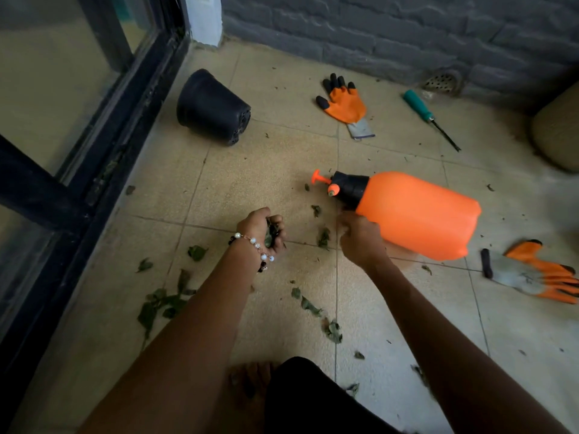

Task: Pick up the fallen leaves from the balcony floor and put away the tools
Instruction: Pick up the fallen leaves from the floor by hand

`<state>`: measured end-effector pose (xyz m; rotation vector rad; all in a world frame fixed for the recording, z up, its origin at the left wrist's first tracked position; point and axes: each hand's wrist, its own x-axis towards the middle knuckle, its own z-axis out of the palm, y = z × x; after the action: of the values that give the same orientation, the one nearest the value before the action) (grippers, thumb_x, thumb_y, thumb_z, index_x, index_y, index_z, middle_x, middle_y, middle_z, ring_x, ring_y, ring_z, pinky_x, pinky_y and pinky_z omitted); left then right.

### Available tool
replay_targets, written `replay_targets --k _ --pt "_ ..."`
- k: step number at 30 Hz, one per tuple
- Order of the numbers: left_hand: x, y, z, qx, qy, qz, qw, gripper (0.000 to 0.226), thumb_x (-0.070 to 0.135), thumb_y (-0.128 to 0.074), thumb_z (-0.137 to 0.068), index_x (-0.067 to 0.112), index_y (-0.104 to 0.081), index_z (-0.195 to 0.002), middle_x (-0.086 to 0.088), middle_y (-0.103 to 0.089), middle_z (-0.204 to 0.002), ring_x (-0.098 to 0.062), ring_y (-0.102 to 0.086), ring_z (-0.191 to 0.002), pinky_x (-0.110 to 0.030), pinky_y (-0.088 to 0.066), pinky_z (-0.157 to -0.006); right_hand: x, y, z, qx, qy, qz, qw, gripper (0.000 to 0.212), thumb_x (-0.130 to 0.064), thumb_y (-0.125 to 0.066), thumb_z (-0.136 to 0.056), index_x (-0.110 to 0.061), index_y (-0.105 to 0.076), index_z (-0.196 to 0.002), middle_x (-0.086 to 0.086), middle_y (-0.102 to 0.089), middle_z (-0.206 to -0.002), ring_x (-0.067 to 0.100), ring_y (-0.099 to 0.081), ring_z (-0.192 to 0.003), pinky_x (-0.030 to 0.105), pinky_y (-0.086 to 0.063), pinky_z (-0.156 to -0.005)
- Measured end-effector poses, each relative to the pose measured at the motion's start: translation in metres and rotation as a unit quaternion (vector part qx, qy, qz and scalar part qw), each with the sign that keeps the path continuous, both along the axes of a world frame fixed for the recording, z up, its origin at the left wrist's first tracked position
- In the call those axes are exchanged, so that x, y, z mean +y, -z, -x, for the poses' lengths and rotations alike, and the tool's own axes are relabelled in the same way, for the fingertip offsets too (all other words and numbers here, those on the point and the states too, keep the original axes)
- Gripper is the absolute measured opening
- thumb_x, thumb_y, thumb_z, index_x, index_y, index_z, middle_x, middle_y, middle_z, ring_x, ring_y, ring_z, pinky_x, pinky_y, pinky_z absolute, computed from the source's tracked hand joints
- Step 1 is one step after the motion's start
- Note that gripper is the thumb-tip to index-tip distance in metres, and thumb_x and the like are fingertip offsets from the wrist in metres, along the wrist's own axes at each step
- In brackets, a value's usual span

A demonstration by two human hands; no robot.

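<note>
My left hand (261,228), with a bead bracelet at the wrist, is cupped around a small bunch of dark leaves above the tiled floor. My right hand (360,238) is blurred, its fingers curled near the floor just below the black cap of an orange spray bottle (413,211) that lies on its side; what the fingers hold is unclear. Green fallen leaves (163,303) lie scattered on the tiles, some at the left, some between my arms (310,305) and a few near the bottle's nozzle (324,238).
A black plastic pot (213,108) lies tipped over by the sliding door frame (103,170). One orange glove (344,104) lies at the back, another (539,272) at the right. A green-handled screwdriver (429,115) lies near a floor drain (443,83). A beige planter (556,130) stands far right.
</note>
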<state>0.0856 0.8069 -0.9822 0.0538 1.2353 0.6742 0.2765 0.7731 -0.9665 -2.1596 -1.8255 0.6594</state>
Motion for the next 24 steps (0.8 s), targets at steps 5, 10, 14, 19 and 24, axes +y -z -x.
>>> replay_targets --k 5,10,14,19,24 --pt "0.001 0.006 0.004 0.017 -0.001 0.004 1.000 0.039 0.032 -0.040 -0.101 0.014 -0.049 -0.068 0.001 -0.053 -0.044 -0.010 -0.048 -0.033 -0.010 -0.034 -0.036 0.009 0.004 -0.016 -0.051 0.033 -0.013 0.998 0.038 0.012 -0.044 -0.083 0.003 -0.058 -0.118 0.023 -0.066 -0.098 0.039 -0.059 -0.083 0.034 -0.044 -0.070" --pt "0.004 0.008 0.002 0.030 0.005 0.003 1.000 0.039 0.032 -0.041 -0.101 0.014 -0.050 -0.067 0.001 -0.054 -0.045 -0.010 -0.048 -0.033 -0.010 -0.034 -0.036 0.031 0.026 -0.025 -0.056 -0.018 0.037 0.998 0.056 -0.013 -0.055 -0.092 -0.007 -0.034 -0.143 0.024 -0.038 -0.142 0.044 -0.042 -0.125 0.043 -0.040 -0.101" --pt "0.006 0.009 0.001 0.044 0.010 -0.001 0.999 0.039 0.031 -0.044 -0.100 0.013 -0.052 -0.067 -0.001 -0.055 -0.056 -0.010 -0.049 -0.039 -0.013 -0.036 -0.036 0.042 0.034 -0.019 -0.086 -0.060 0.087 0.991 0.068 -0.038 -0.052 -0.096 -0.008 -0.022 -0.149 0.019 -0.018 -0.156 0.034 -0.010 -0.145 0.040 -0.016 -0.116" --pt "0.007 0.006 0.001 0.041 -0.004 -0.006 0.999 0.038 0.031 -0.044 -0.101 0.012 -0.052 -0.068 -0.001 -0.055 -0.048 -0.011 -0.050 -0.034 -0.013 -0.037 -0.036 0.064 0.029 -0.012 -0.048 -0.056 0.089 0.993 0.078 -0.034 -0.051 -0.098 -0.011 -0.002 -0.153 0.015 -0.003 -0.160 0.035 -0.004 -0.146 0.041 -0.010 -0.119" --pt "0.010 0.003 0.008 0.056 -0.014 -0.007 0.998 0.039 0.031 -0.045 -0.100 0.012 -0.052 -0.067 -0.002 -0.056 -0.053 -0.012 -0.050 -0.039 -0.013 -0.037 -0.036 0.085 0.028 0.002 -0.076 -0.140 0.108 0.981 0.076 -0.041 -0.051 -0.096 -0.017 -0.008 -0.154 0.013 -0.001 -0.161 0.035 0.002 -0.147 0.046 -0.007 -0.119"
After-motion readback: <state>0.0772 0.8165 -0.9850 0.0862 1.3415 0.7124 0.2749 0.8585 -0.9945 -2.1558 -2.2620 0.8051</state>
